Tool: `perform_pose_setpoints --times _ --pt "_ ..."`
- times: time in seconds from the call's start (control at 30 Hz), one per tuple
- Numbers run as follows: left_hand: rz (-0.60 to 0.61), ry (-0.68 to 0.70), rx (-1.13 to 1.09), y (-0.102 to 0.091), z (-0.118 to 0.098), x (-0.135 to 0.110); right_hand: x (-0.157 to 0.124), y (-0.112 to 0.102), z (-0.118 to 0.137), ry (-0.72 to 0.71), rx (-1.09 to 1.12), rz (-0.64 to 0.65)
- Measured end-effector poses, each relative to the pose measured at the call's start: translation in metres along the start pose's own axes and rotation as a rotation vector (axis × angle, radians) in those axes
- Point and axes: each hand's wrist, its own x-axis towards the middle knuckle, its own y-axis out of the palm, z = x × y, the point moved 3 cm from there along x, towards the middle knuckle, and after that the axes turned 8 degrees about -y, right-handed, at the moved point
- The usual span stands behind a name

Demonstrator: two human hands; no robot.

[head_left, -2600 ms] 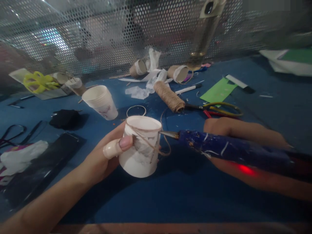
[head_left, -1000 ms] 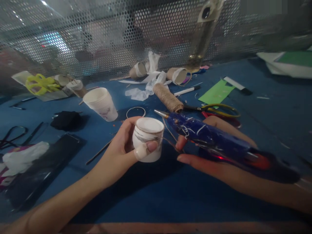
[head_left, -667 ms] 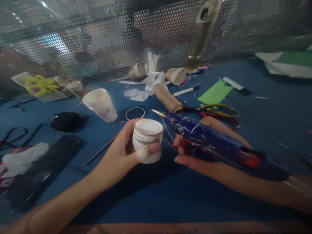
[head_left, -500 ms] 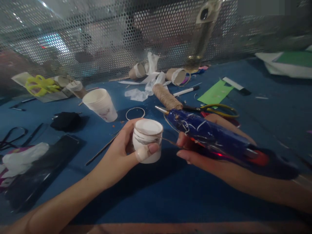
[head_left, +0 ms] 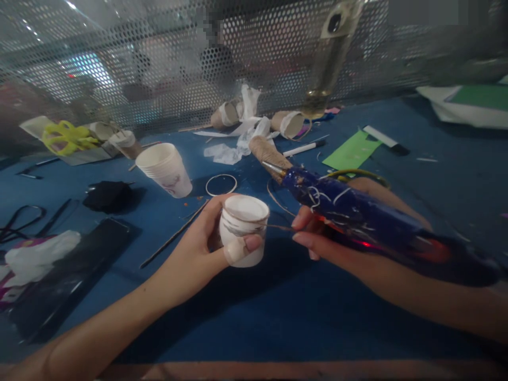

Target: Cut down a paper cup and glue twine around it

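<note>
My left hand (head_left: 214, 238) is wrapped round a white paper cup (head_left: 246, 209), its thumb across the front. Thin brown twine (head_left: 278, 227) circles the cup near its rim and runs taut to my right hand (head_left: 317, 235), where thumb and finger pinch it. That same hand also carries a dark blue glue gun (head_left: 349, 211) lying over it, with a red light glowing underneath. The metal nozzle points up and left, away from the cup. Behind the nozzle lies a roll of twine (head_left: 264, 151), partly hidden by the gun.
Stacked paper cups (head_left: 166, 169) stand to the left, near a thin ring (head_left: 221, 184) and a dark stick (head_left: 170, 235). Yellow-handled scissors (head_left: 69, 137) rest in a box at the back left. A green sheet (head_left: 351, 153) lies right; a perforated metal panel (head_left: 170, 69) borders the back.
My right hand and the glue gun have shifted slightly right and down, and the twine stretches straighter from the cup. The cup has moved a little right in my left hand.
</note>
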Motion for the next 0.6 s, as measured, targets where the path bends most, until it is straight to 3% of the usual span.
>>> perform_pose_setpoints --times 0.3,0.6 --pt "-0.010 0.010 -0.018 0.000 0.000 -0.001 -0.003 -0.003 -0.007 -0.038 -0.119 0.010" --pt "0.075 -0.054 -0.052 0.002 -0.004 0.001 -0.001 0.002 -0.016 0.137 0.003 0.015"
